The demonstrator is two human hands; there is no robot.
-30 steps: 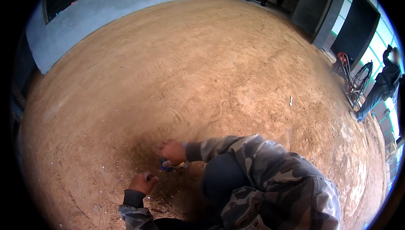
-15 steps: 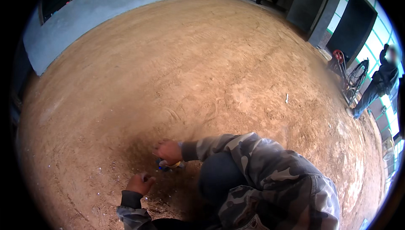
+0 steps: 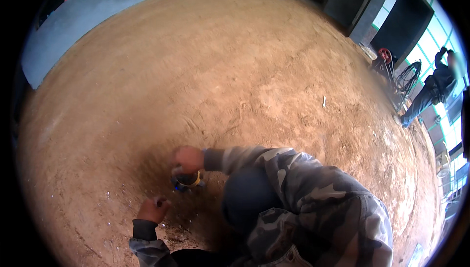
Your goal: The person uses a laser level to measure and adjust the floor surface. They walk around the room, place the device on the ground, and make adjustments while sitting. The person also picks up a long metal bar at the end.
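Note:
On the brown dirt floor by my knee sits a small dark object with a yellow rounded band and a bright blue spot point(image 3: 187, 181); its kind is not clear. My right hand point(image 3: 188, 159) is just above and beyond it, smeared by motion, so its fingers cannot be read. My left hand point(image 3: 152, 210) is low over the soil, nearer to me, left of the object. Its fingers are curled in toward the thumb, and whatever they may pinch is too small to make out. Both arms wear camouflage sleeves with dark cuffs.
The uneven dirt floor point(image 3: 196, 61) spreads ahead, with a small pale scrap point(image 3: 323, 101) on it. At right a person point(image 3: 433, 88) stands beside a cart with a red wheel and coiled cable point(image 3: 406, 81). A grey wall point(image 3: 122, 2) runs along the far left.
My right hand has lifted slightly up and left, uncovering more of the dark object and its yellow band. The left hand keeps its curled shape. The whole view has shifted a little.

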